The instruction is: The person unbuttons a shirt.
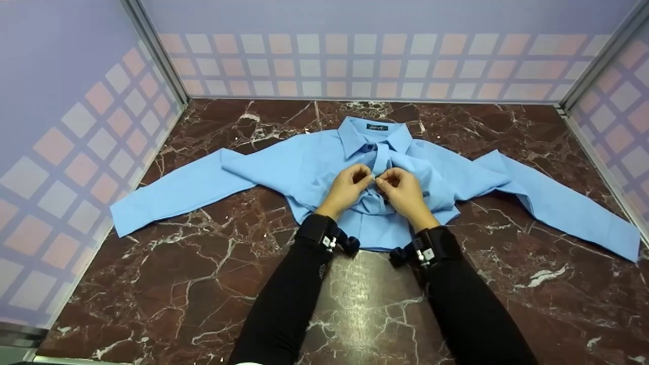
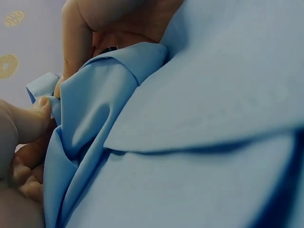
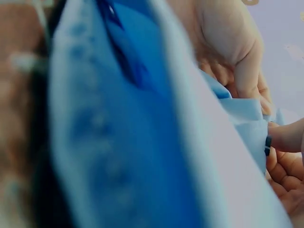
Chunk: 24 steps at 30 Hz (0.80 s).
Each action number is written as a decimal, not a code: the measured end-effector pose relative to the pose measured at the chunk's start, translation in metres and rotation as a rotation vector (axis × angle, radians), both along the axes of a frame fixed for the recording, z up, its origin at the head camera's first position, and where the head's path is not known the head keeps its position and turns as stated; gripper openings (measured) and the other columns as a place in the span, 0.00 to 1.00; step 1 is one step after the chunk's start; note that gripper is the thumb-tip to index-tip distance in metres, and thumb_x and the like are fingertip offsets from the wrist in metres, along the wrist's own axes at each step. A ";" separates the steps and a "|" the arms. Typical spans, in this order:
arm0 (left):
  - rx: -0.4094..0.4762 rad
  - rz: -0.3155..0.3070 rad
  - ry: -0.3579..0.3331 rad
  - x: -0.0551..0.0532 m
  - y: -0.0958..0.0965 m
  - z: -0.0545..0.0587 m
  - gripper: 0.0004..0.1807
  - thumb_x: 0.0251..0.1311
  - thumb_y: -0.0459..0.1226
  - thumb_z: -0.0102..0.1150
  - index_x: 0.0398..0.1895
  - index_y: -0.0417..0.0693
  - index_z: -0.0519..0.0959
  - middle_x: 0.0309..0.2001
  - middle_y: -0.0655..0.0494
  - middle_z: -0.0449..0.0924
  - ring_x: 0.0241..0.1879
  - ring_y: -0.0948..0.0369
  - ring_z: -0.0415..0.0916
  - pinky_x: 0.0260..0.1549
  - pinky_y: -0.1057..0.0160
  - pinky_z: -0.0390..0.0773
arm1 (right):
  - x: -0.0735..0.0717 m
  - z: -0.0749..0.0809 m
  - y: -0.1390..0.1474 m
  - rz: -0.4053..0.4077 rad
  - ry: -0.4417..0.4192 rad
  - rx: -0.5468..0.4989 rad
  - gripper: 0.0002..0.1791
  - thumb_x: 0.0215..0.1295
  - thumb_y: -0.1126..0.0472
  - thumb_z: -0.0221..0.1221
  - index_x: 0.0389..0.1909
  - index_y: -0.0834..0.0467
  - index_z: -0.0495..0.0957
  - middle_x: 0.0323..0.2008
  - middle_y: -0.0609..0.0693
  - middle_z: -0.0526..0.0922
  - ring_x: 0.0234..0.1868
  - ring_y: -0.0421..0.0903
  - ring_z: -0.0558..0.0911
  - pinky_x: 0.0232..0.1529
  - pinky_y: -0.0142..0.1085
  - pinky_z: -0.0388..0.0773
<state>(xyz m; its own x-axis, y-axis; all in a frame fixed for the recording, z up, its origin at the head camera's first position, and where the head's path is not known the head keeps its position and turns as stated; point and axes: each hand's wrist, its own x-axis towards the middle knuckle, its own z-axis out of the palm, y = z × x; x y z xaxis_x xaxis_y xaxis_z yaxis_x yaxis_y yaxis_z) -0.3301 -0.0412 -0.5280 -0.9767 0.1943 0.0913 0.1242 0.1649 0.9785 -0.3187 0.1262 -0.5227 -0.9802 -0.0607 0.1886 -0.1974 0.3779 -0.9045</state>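
A light blue long-sleeved shirt (image 1: 324, 152) lies front up, with its collar (image 1: 350, 137) at the far end and both sleeves spread sideways. Over the middle of its front, my left hand (image 1: 349, 186) pinches the front edge of the cloth between thumb and index finger. My right hand (image 1: 404, 195) pinches the same strip from the other side, the two sets of fingertips almost meeting. In the right wrist view a dark button (image 3: 268, 145) shows right at the fingers. The raised cloth bunches in folds around both hands and hides part of the front.
The shirt lies on a dark red marble-patterned table (image 1: 203, 274). Patterned panels (image 1: 324, 61) wall in the back and both sides. The left sleeve (image 1: 177, 195) reaches near the left panel, and the right cuff (image 1: 621, 238) lies close to the right edge.
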 end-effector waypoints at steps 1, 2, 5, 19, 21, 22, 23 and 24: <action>-0.002 0.004 0.010 0.000 0.000 0.000 0.04 0.75 0.33 0.61 0.44 0.41 0.81 0.40 0.56 0.79 0.42 0.63 0.74 0.45 0.68 0.73 | 0.000 0.000 0.001 0.003 -0.007 -0.003 0.06 0.75 0.66 0.63 0.38 0.67 0.81 0.30 0.53 0.82 0.25 0.37 0.77 0.26 0.28 0.73; -0.008 0.007 0.023 0.000 0.000 0.000 0.04 0.75 0.33 0.62 0.44 0.40 0.81 0.41 0.55 0.80 0.42 0.63 0.75 0.45 0.68 0.74 | -0.001 -0.001 0.001 0.004 -0.014 -0.013 0.06 0.75 0.66 0.62 0.39 0.67 0.81 0.29 0.53 0.83 0.24 0.38 0.77 0.25 0.28 0.73; -0.031 0.029 0.042 0.000 0.000 0.000 0.07 0.73 0.35 0.65 0.44 0.39 0.84 0.42 0.51 0.85 0.42 0.62 0.78 0.46 0.67 0.77 | -0.002 -0.003 0.002 0.003 -0.045 -0.090 0.07 0.75 0.65 0.62 0.40 0.67 0.81 0.29 0.50 0.83 0.25 0.38 0.79 0.26 0.28 0.75; -0.057 0.027 0.011 0.001 -0.001 0.001 0.09 0.75 0.36 0.62 0.48 0.37 0.85 0.44 0.47 0.85 0.44 0.59 0.79 0.47 0.64 0.78 | -0.002 -0.004 0.005 0.040 -0.021 -0.049 0.07 0.74 0.64 0.64 0.38 0.66 0.83 0.28 0.49 0.82 0.25 0.39 0.77 0.26 0.29 0.73; -0.048 0.020 0.005 0.001 -0.001 0.001 0.09 0.75 0.35 0.62 0.48 0.37 0.84 0.44 0.47 0.85 0.44 0.59 0.78 0.47 0.65 0.77 | -0.001 -0.003 0.004 0.031 -0.013 -0.003 0.08 0.74 0.63 0.65 0.38 0.66 0.84 0.28 0.49 0.82 0.25 0.39 0.76 0.26 0.29 0.73; -0.044 0.020 0.001 0.001 -0.001 0.001 0.08 0.75 0.34 0.62 0.48 0.37 0.84 0.44 0.48 0.84 0.43 0.60 0.78 0.47 0.65 0.77 | -0.001 -0.002 0.004 0.028 -0.011 0.017 0.08 0.74 0.63 0.65 0.38 0.66 0.84 0.28 0.50 0.82 0.25 0.40 0.76 0.27 0.30 0.72; -0.040 0.020 -0.001 0.001 -0.001 0.001 0.08 0.75 0.34 0.62 0.47 0.37 0.84 0.43 0.49 0.84 0.43 0.60 0.77 0.47 0.66 0.77 | -0.001 -0.002 0.004 0.028 -0.007 0.030 0.08 0.74 0.63 0.65 0.38 0.65 0.84 0.28 0.50 0.83 0.25 0.40 0.76 0.27 0.30 0.72; -0.035 0.020 -0.005 0.001 -0.001 0.001 0.07 0.75 0.34 0.62 0.47 0.37 0.83 0.43 0.50 0.83 0.43 0.61 0.77 0.47 0.66 0.77 | -0.001 -0.001 0.004 0.028 -0.004 0.042 0.08 0.74 0.62 0.65 0.38 0.65 0.84 0.29 0.51 0.83 0.25 0.40 0.76 0.27 0.30 0.72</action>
<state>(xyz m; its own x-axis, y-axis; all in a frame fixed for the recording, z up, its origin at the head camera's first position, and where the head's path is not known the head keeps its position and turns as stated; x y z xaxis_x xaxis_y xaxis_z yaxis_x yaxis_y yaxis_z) -0.3294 -0.0422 -0.5269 -0.9808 0.1778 0.0800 0.1158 0.2011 0.9727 -0.3193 0.1300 -0.5233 -0.9787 -0.0956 0.1817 -0.2051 0.4097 -0.8889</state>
